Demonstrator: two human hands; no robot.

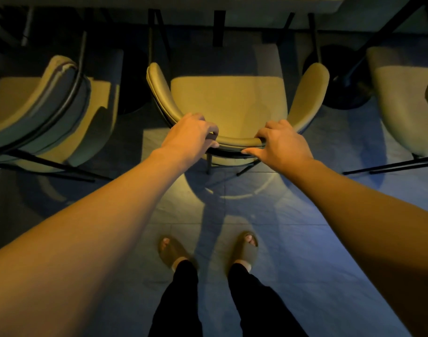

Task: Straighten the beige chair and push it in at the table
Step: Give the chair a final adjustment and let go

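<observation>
The beige chair [228, 103] stands straight in front of me, its curved backrest towards me and its seat facing the table [208, 2] at the top edge. My left hand [191, 135] grips the backrest's top rim left of centre, fingers curled over it. My right hand [280, 142] grips the same rim right of centre, thumb under the edge. The seat's front part lies in the table's shadow, near the table's dark legs.
A second beige chair [45, 113] stands turned at an angle on the left, a third [402, 100] on the right. A round black table base [346, 91] sits between the middle and right chairs. My feet in sandals [174, 251] stand on the tiled floor behind.
</observation>
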